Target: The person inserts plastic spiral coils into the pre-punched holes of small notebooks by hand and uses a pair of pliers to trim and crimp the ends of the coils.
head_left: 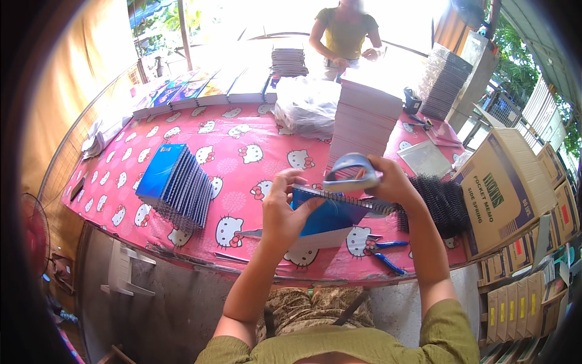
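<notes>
My left hand (285,209) pinches the end of a small notebook with a blue cover (327,217), its bound edge turned up. A black spiral coil (379,206) runs along that edge and sticks out to the right. In my right hand (391,179) is a grey-blue loop-shaped tool (351,173), held just above the coil; its exact kind is unclear. Blue-handled pliers (388,256) lie on the table below my right hand. A heap of loose black coils (439,203) sits to the right of my right wrist. Left of my hands stands a stack of blue spiral notebooks (176,182).
A pink patterned cloth covers the table (242,158). Beyond my hands rises a tall paper stack (367,118), beside a plastic-wrapped bundle (306,106). A cardboard box (497,191) stands at the right. Across the table is another person (345,36); booklet stacks (206,88) line the far edge.
</notes>
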Tool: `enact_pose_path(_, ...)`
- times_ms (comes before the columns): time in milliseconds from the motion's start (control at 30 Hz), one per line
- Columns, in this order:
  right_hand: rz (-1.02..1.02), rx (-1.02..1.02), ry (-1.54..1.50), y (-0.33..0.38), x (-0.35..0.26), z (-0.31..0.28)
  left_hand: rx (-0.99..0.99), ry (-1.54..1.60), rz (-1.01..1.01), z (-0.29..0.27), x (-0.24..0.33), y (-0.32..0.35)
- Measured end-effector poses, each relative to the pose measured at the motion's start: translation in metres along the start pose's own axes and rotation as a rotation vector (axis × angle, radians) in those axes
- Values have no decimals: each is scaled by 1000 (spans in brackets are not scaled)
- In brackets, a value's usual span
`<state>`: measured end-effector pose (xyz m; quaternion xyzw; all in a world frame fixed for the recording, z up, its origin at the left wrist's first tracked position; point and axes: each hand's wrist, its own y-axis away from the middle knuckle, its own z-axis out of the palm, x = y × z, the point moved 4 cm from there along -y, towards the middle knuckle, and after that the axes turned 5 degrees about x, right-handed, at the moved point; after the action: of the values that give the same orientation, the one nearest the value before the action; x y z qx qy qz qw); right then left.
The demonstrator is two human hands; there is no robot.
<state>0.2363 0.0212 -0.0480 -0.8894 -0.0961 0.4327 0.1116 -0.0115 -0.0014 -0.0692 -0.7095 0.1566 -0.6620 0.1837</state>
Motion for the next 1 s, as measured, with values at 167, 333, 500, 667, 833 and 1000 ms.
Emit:
enact_pose_path(167, 11, -107, -436, 6, -12, 10, 43, 497, -196, -7, -30, 11)
enact_pose_path(333, 77, -120, -603, 1, -14, 18, 39, 389, -173, -16, -28, 15)
enact_pose_path(500, -45, 21, 48, -6, 7, 21, -17, 352, -144, -21, -26, 10)
enact_pose_path(667, 244, 177, 740, 39, 48, 20, -92, 491, -132, -15, -32, 8)
enact_pose_path(833, 26, 234, 754, 99, 51, 31, -21, 466, 160, -15, 0, 3)
enact_pose_path(1000, 177, -101, 512, 186, 60, 30, 21, 5, 697, -32, 67, 33)
